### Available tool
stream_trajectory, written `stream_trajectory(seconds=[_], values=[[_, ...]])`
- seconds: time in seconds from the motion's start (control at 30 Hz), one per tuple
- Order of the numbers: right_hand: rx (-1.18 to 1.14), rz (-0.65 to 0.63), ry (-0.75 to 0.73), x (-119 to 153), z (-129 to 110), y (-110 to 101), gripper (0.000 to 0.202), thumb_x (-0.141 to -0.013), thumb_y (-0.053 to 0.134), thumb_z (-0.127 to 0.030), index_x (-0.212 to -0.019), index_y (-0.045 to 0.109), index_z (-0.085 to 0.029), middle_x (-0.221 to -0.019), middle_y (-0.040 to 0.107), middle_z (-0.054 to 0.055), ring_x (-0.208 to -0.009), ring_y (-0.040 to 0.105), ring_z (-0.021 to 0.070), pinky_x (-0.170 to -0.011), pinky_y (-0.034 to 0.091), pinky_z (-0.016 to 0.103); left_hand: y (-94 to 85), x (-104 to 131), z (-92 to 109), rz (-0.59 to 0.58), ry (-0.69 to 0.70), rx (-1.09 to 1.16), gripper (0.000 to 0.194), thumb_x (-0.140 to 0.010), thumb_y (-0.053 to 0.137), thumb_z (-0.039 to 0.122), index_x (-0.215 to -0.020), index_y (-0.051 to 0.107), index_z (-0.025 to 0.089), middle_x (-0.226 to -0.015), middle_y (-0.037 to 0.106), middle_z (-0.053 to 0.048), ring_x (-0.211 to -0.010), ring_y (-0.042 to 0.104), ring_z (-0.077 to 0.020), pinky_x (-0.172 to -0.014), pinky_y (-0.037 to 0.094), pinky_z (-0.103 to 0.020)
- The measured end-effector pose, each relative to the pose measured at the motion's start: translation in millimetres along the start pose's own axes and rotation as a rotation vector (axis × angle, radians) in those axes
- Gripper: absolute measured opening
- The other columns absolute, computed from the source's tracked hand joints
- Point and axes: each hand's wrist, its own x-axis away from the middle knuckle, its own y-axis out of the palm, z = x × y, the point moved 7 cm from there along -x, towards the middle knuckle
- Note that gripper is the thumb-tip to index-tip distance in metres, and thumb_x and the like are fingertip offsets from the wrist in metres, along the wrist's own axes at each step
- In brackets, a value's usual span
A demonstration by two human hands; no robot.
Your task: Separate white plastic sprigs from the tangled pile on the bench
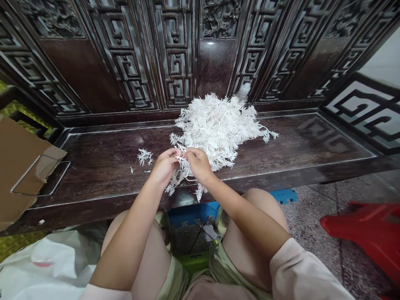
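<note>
A heap of white, branching plastic sprigs point(215, 125) lies on the dark wooden bench point(296, 150). At its near left edge, my left hand point(164, 166) and my right hand point(198, 164) meet, fingertips almost touching. Both hands pinch a small white sprig point(180, 158) between thumb and forefinger; the fingers cover much of it. Below the hands, a few strands and sprig ends point(175, 181) trail toward the bench's front edge. Left of my left hand sits a small separate cluster of white sprigs point(144, 157) with loose bits near it.
A clear bottle with a white cap point(244, 89) stands behind the heap, before the carved backrest point(215, 62). At left are a cardboard box point(25, 162), a metal wire frame point(56, 179) and a white bag point(53, 262). A red plastic stool point(362, 229) is on the right.
</note>
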Motion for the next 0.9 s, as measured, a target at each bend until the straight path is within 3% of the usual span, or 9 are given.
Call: stream_trajectory(seconds=[0.23, 0.5, 0.6, 0.67, 0.7, 0.8, 0.9], values=[[-0.125, 0.028, 0.013, -1.3, 5.6, -1.0, 0.015, -0.068, 0.041, -0.025, -0.056, 0.046, -0.018, -0.057, 0.038, -0.002, -0.062, 0.038, 0.0108, -0.058, 0.03, 0.023, -1.1, 0.2, 1.8, -0.006, 0.042, 0.032, 0.009, -0.055, 0.059, 0.01, -0.061, 0.054, 0.014, -0.061, 0.05, 0.002, -0.058, 0.043, -0.0075, -0.058, 0.031, -0.021], [-0.096, 0.049, 0.07, 0.7, 5.7, -0.1, 0.016, -0.071, 0.04, -0.028, -0.059, 0.045, -0.019, -0.059, 0.039, 0.0, -0.063, 0.039, 0.0126, -0.058, 0.031, 0.026, 4.5, 0.8, 3.8, -0.003, 0.089, 0.038, 0.009, -0.056, 0.058, 0.011, -0.06, 0.052, 0.016, -0.063, 0.05, 0.001, -0.06, 0.045, -0.0085, -0.062, 0.036, -0.022], [-0.114, 0.169, 0.187, 0.2, 7.8, -31.9, 0.018, -0.076, 0.039, -0.031, -0.063, 0.044, -0.02, -0.059, 0.038, 0.001, -0.059, 0.035, 0.0127, -0.056, 0.031, 0.028, -35.8, -7.3, 26.2, 0.149, 0.178, 0.042, 0.012, -0.058, 0.058, 0.013, -0.056, 0.047, 0.016, -0.061, 0.048, 0.002, -0.06, 0.046, -0.0081, -0.065, 0.039, -0.023], [-0.083, 0.259, 0.131, -3.3, -0.4, -60.7, 0.02, -0.079, 0.037, -0.034, -0.066, 0.042, -0.02, -0.062, 0.039, 0.001, -0.061, 0.037, 0.0129, -0.058, 0.032, 0.028, -81.9, -9.3, 52.7, 0.357, 0.387, 0.056, 0.017, -0.059, 0.061, 0.017, -0.055, 0.044, 0.017, -0.06, 0.047, 0.003, -0.061, 0.048, -0.0072, -0.069, 0.041, -0.022], [-0.017, 0.25, 0.078, -6.6, -6.5, -70.2, 0.02, -0.079, 0.04, -0.035, -0.065, 0.042, -0.02, -0.063, 0.039, 0.001, -0.061, 0.037, 0.0127, -0.06, 0.032, 0.028, -98.9, -12.0, 62.2, 0.385, 0.447, -0.014, 0.014, -0.061, 0.061, 0.02, -0.06, 0.047, 0.018, -0.065, 0.051, 0.002, -0.066, 0.051, -0.0082, -0.072, 0.041, -0.023], [0.149, 0.007, 0.049, -16.7, -10.6, -67.6, 0.026, -0.076, 0.046, -0.042, -0.062, 0.047, -0.019, -0.057, 0.035, -0.001, -0.056, 0.033, 0.0112, -0.058, 0.03, 0.027, -141.0, -26.0, 61.5, 0.501, 0.358, -0.335, 0.014, -0.061, 0.062, 0.026, -0.068, 0.053, 0.017, -0.071, 0.057, -0.001, -0.069, 0.055, -0.0117, -0.07, 0.043, -0.025], [0.28, -0.225, 0.069, -18.5, -1.8, -44.3, 0.027, -0.076, 0.047, -0.041, -0.064, 0.054, -0.018, -0.053, 0.033, -0.003, -0.053, 0.032, 0.0103, -0.055, 0.027, 0.026, -164.1, -38.7, 41.2, 0.606, 0.169, -0.827, 0.013, -0.061, 0.06, 0.027, -0.069, 0.06, 0.017, -0.071, 0.062, -0.003, -0.068, 0.057, -0.0156, -0.066, 0.041, -0.026]])
